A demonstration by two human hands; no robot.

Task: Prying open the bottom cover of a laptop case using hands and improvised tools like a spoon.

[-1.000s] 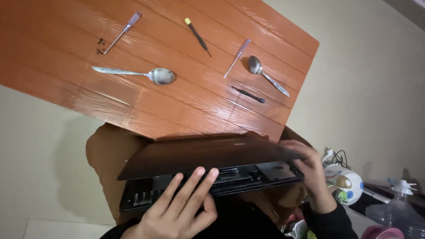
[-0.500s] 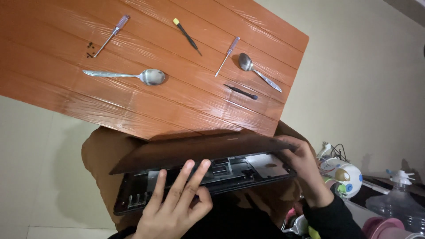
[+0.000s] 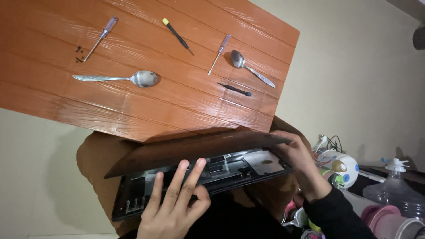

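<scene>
- Head view, work piece: you hold a dark laptop chassis (image 3: 199,177) over your lap, just below the near edge of the orange bench (image 3: 146,102). Its dark cover panel (image 3: 195,148) is lifted at the near side and tilted, so the internals show in the gap; it looks freed but not yet removed.
- Head view, left hand (image 3: 175,208): your grip is not closed; the fingers lie spread flat on the exposed interior and near rim of the chassis, steadying it.
- Head view, right hand (image 3: 299,161): your grip is closed on the right corner of the cover panel and chassis, holding the panel raised.
- Head view, bench: three screwdrivers lie unused, one with a clear handle (image 3: 98,39), one with a yellow cap (image 3: 177,36), one small and clear (image 3: 219,54). Beside them are two spoons (image 3: 119,79) (image 3: 250,70), a small black tool (image 3: 234,90), and tiny dark screws (image 3: 79,53) near the first screwdriver.
- Judgement: fasteners appear out; the panel's full separation remains.
</scene>
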